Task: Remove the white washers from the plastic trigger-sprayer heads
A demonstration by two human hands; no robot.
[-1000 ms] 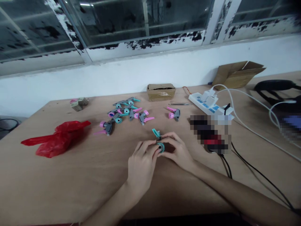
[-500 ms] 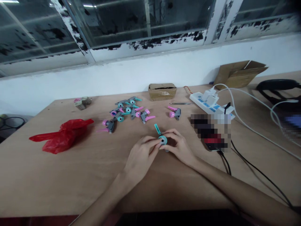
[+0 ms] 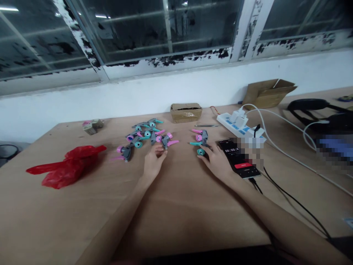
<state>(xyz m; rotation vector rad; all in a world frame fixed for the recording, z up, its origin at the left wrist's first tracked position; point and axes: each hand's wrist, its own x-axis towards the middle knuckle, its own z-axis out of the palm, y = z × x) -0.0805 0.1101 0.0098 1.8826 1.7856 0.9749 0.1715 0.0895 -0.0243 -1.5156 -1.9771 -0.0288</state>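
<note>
My right hand (image 3: 217, 162) has its thumb and fingers around a grey trigger spray head with teal trigger and collar (image 3: 201, 151), low at the table. Just beyond it lies a grey spray head with pink parts (image 3: 199, 137). My left hand (image 3: 153, 162) is at the near edge of a loose group of spray heads, its thumb apart from its bent fingers and nothing visibly held. Closest to those fingertips is a pink-and-grey spray head (image 3: 166, 140). Several teal and pink ones lie behind, among them a teal one (image 3: 138, 144) and a pink one (image 3: 125, 151).
A red plastic bag (image 3: 67, 167) lies on the left. At the back are a small cardboard box (image 3: 186, 113), a metal tool (image 3: 206, 126) and small blocks (image 3: 93, 126). A phone (image 3: 239, 158), a power strip (image 3: 234, 127), cables and an open carton (image 3: 267, 94) occupy the right.
My hands have parted from holding the teal spray head together. The right carried it forward beside the pink one; the left moved leftward to the group. The view shifted slightly.
</note>
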